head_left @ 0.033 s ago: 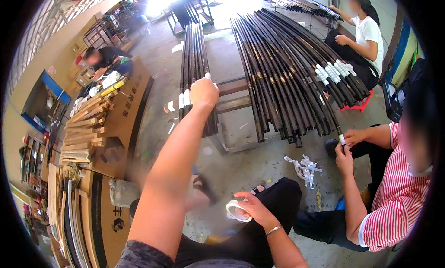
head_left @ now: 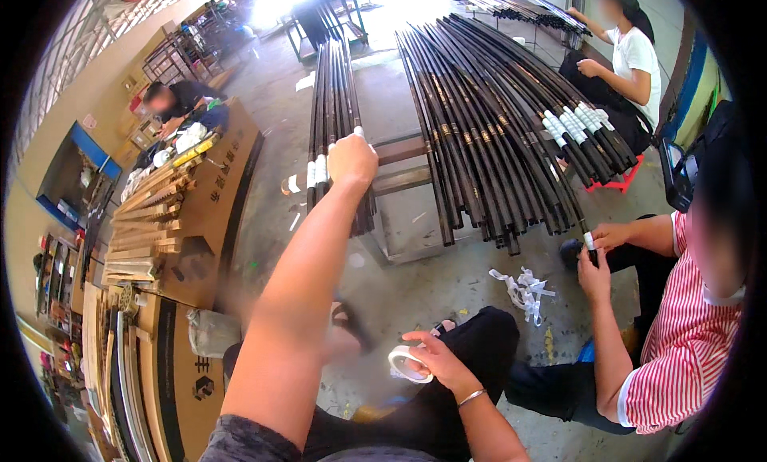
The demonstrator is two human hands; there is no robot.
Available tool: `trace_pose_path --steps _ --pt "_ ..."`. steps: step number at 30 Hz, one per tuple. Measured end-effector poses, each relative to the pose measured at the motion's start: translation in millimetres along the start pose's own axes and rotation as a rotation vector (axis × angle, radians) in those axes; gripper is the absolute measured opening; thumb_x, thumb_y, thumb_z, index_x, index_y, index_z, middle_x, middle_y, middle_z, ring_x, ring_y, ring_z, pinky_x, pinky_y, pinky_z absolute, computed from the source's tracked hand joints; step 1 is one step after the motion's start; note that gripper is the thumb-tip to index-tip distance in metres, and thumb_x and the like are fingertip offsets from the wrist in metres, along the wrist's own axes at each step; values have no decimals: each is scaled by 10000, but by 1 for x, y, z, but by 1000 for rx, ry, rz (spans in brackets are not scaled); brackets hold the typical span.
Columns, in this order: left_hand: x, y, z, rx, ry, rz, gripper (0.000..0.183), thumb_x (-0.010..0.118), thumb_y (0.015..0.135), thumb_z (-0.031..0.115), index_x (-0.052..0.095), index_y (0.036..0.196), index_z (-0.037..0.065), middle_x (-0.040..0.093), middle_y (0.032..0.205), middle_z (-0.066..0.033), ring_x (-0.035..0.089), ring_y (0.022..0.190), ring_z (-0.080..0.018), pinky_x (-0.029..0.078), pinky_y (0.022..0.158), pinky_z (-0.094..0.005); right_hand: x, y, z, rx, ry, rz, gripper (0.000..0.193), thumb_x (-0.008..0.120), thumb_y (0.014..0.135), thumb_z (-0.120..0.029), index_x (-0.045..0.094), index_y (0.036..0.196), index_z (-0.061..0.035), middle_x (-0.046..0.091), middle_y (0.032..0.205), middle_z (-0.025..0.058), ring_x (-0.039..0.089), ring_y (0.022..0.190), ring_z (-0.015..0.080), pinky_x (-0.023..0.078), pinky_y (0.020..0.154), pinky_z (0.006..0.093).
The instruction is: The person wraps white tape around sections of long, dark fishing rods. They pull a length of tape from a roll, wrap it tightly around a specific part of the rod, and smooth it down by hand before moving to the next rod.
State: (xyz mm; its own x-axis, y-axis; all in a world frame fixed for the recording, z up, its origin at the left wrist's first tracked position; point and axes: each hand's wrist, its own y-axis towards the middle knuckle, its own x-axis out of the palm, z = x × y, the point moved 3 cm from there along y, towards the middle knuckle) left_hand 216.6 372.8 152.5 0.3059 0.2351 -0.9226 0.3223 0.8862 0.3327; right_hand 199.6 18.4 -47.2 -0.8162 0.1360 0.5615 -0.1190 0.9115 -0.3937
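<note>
My left hand (head_left: 351,160) reaches out over the narrow left-hand group of long black rods (head_left: 329,87). It is closed around one rod, whose white-wrapped section (head_left: 358,131) peeks out just beyond my knuckles. Beside my fist, other rods carry white tape bands (head_left: 317,170). My right hand (head_left: 443,366) is low, above my lap, with a roll of white tape (head_left: 410,364) hooked in its fingers. The rod's end under my left hand is partly hidden.
A wide fan of black rods (head_left: 471,134) rests on a metal stand (head_left: 403,178). At right, a co-worker in a striped shirt (head_left: 679,326) handles a rod end. White tape scraps (head_left: 523,294) lie on the floor. Wooden pieces (head_left: 148,222) top a cardboard box (head_left: 220,214) at left.
</note>
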Motion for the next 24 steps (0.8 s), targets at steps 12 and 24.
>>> trace_pose_path --steps 12,24 --pt "41 2 11 163 322 -139 274 649 881 279 642 1020 42 692 1010 -185 681 980 -320 538 819 -407 -3 -5 -5 -64 -54 -5 306 514 985 -112 490 1288 -75 432 666 -3 359 557 78 281 514 234" --pt "79 -73 89 -157 -652 -249 535 565 921 368 480 1169 -98 577 1178 -343 569 1112 -469 455 968 -487 -3 -4 -2 -62 -68 -23 306 510 986 -99 490 1290 -73 414 663 -14 359 560 73 282 506 235"
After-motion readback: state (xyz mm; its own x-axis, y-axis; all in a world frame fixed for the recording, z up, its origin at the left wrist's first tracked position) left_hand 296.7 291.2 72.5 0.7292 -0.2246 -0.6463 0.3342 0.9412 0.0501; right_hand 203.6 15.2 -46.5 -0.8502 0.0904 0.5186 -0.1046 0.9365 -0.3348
